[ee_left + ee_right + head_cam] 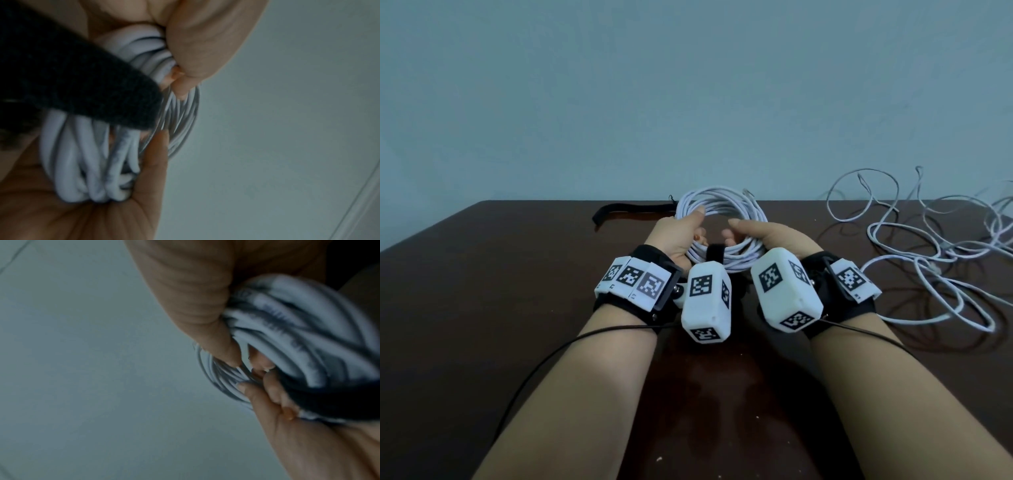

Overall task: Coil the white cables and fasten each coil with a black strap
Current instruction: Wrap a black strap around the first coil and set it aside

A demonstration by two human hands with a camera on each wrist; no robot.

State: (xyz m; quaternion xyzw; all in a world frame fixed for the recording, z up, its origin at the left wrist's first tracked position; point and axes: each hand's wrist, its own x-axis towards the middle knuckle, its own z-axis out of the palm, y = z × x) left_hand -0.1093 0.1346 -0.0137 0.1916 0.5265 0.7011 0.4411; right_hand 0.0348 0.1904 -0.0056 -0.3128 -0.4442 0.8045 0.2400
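A coil of white cable (719, 209) is held over the dark table, tilted up at its far side. My left hand (681, 236) grips its left side, thumb on top. My right hand (756, 233) grips its right side. A black strap (715, 253) wraps the near part of the coil between the hands. In the left wrist view the strap (82, 81) crosses the bundled strands (82, 162) that lie in my palm. In the right wrist view the strands (298, 329) and the strap (329, 399) are blurred, with fingers curled round them.
A second black strap (633, 209) lies flat on the brown table (482, 274) at the far edge, left of the coil. A loose tangle of white cable (928, 246) spreads over the right side. A plain wall stands behind.
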